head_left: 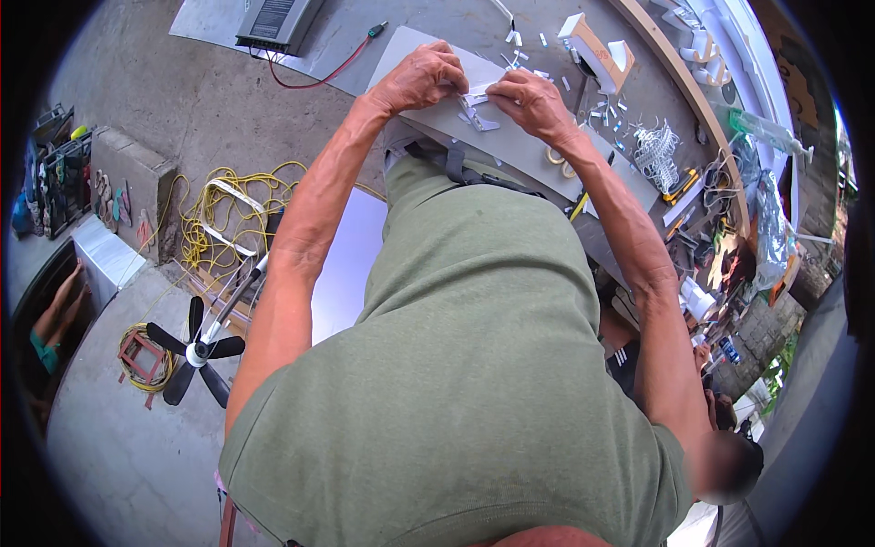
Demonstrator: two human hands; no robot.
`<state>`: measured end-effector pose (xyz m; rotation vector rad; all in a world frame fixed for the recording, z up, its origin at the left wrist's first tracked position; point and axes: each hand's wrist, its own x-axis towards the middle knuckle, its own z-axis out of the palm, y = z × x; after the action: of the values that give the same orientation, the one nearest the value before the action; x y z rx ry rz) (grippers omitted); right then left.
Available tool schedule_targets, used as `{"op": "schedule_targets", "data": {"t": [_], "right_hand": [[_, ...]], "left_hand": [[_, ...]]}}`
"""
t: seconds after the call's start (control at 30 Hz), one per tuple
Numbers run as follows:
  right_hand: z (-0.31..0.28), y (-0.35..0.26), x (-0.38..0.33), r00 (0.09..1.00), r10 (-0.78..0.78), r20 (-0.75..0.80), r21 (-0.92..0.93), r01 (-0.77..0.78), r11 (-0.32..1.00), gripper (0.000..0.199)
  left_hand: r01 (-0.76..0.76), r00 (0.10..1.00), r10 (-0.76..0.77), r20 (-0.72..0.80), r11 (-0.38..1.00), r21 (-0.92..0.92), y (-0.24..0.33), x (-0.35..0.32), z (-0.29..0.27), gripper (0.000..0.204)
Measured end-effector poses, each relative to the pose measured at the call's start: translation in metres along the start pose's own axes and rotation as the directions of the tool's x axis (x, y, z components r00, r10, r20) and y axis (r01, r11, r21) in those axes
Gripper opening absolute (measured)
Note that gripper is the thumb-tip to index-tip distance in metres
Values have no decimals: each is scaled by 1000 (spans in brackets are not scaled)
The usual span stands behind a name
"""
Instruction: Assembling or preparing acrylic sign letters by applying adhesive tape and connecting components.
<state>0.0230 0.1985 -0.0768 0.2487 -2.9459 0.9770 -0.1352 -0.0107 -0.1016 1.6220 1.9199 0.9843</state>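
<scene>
My left hand [428, 78] and my right hand [534, 102] meet over a grey flat board [524, 157] in front of me. The fingertips of both are pinched on a thin, small white strip [478, 95] stretched between them. Just under it, on the board, lies a small whitish bracket-like piece [478, 120]; its exact kind is too small to make out. Short white cut bits [519, 56] are scattered beside my right hand. A roll of tape [554, 157] sits partly behind my right forearm.
At the far left stands a grey electrical box [281, 22] with a red-black cable [314, 84]. A white curved holder [597, 55], tangled white wire [658, 150] and a yellow-black cutter [682, 186] lie to the right. Yellow cord [205, 223] and a black-bladed fan [196, 354] are lower left; a person [729, 460] is lower right.
</scene>
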Motion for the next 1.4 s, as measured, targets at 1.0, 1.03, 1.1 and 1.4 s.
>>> {"op": "schedule_targets", "data": {"t": [1.0,1.03,1.1,1.4], "right_hand": [[17,3,1,998,-67,1,-48,67,997,8],[17,4,0,997,-71,-19,-38,70,997,6],[18,4,0,997,-73,-19,-39,72,997,6],[15,2,0,999,-54,6,-52,55,997,8]], "left_hand": [[424,865,-334,-375,886,190,59,-4,40,22],[445,863,-354,-362,871,208,60,-3,40,22],[466,859,-375,-350,855,227,62,-2,40,21],[473,859,-356,-367,826,306,65,2,46,14]]}}
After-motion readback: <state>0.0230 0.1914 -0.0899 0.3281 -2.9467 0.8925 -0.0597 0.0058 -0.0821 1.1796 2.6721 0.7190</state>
